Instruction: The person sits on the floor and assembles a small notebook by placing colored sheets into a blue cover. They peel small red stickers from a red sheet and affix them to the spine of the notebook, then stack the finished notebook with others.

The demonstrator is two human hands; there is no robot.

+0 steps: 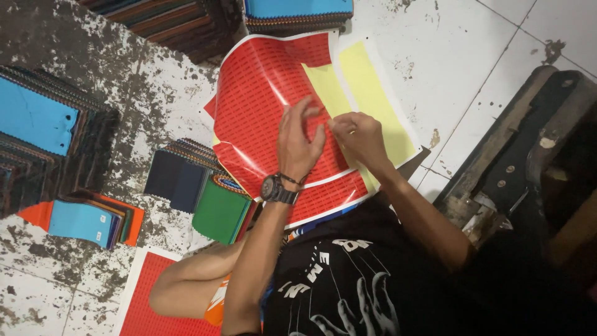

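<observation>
A glossy red sticker sheet (261, 106) lies curled on the floor, with part of its pale yellow backing (373, 99) laid bare on the right. My left hand (298, 146), with a dark watch and a thin band on the wrist, hovers over the red sheet, fingers spread and fingertips touching it. Beside it, my right hand (359, 138) is pinched at the edge where the red layer meets the yellow backing. The fingertips of the two hands nearly touch. What sits between the right fingers is too small to make out.
Stacks of fabric swatches surround the sheet: a blue-topped one (34, 118) at the left, an orange and blue one (87, 221), navy (177, 180) and green (221, 211) ones close by, more at the top (298, 12). Another red sheet (149, 305) lies lower left. A dark wooden frame (528, 143) stands right.
</observation>
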